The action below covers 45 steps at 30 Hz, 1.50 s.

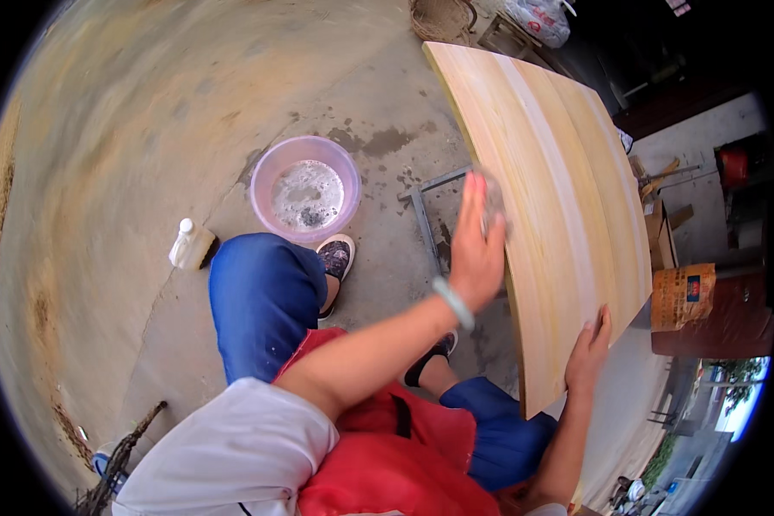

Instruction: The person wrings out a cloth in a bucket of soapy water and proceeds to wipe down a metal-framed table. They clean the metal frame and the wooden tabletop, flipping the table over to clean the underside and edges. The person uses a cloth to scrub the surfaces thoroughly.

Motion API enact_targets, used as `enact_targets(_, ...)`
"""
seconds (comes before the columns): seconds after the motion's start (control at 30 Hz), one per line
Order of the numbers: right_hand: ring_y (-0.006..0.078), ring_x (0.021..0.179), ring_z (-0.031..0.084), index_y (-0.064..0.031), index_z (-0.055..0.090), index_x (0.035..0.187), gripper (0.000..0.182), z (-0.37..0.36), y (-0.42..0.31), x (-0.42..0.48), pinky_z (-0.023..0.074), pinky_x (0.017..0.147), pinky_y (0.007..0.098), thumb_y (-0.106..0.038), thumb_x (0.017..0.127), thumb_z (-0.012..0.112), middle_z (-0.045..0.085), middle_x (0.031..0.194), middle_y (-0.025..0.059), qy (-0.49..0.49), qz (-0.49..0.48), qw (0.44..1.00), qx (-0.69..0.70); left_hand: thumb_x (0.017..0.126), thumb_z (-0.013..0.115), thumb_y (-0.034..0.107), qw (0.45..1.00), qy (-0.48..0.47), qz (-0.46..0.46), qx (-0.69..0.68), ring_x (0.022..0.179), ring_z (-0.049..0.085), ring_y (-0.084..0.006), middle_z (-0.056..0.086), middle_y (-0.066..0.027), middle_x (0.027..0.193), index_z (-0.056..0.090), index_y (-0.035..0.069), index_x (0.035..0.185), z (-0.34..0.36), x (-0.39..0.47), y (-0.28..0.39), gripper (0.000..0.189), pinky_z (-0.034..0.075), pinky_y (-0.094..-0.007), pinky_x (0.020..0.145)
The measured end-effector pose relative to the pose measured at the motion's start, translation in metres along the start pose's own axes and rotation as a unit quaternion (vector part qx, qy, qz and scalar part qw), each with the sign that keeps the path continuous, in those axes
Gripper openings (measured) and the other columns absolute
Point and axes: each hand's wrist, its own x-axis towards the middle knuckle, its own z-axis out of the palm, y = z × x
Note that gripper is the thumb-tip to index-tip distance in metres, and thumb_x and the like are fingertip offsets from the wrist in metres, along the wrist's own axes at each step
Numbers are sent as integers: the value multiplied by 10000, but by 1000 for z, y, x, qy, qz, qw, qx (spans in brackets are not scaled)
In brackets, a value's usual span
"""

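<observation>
A large pale wooden board [555, 193] stands tilted before me at the right, its face made of joined strips in yellowish and whitish tones. My left hand [480, 258], with a pale bangle at the wrist, presses a greyish cloth or pad [492, 187] against the board's left edge. Blur hides what the pad is made of. At the near right edge of the board, my right hand [587, 358] grips it, with fingertips resting on the face. Partly behind the board shows a grey metal frame [426, 226]; whether it bears the board is hidden.
A translucent purple basin [261, 187] of foamy water stands on the wet-spotted concrete floor, beside my shoe [337, 255]. Left of my knee is a white plastic jug [193, 245] with dark liquid. A wicker basket [442, 22], cardboard box [659, 235] and orange sack [680, 297] lie beyond the board.
</observation>
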Motion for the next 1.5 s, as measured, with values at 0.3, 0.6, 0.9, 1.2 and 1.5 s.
enact_targets(0.3,318,1312,387,57,360,1372,467,4,-4,2,291,1090,379,-98,937,426,405,1406,223,-6,-4,1000,17,915,442,93,997,57,2,-55,1280,403,-249,382,-224,1416,375,-89,1360,0,36,-23,485,316,-316,1050)
enact_targets(0.6,309,1314,379,48,358,1377,475,7,-3,-1,282,1094,378,-82,925,427,399,1410,208,1,26,999,39,842,450,92,992,66,-16,-107,704,540,-104,628,-62,870,484,-83,1293,-23,172,-56,485,470,-246,655)
enact_targets(0.9,309,1317,376,54,361,1371,471,6,-15,-1,283,1096,382,-87,926,424,402,1406,209,-3,31,999,29,808,469,117,996,36,-45,-70,699,600,-202,665,-162,851,537,-55,1257,-40,248,-70,485,480,-295,693)
enact_targets(1.2,307,1334,367,48,345,1386,470,7,2,1,277,1100,367,-121,952,404,387,1425,218,-14,4,1000,-24,817,490,13,995,-33,63,71,1120,508,-342,496,-217,1211,431,9,1355,-26,67,-33,540,416,-350,962)
enact_targets(1.5,367,1248,443,57,419,1327,449,13,4,9,332,1056,408,-152,930,447,467,1335,250,14,-31,999,-22,774,546,-40,971,-239,-5,22,1115,489,-361,382,-190,1291,347,65,1420,-34,-104,15,684,425,-355,942)
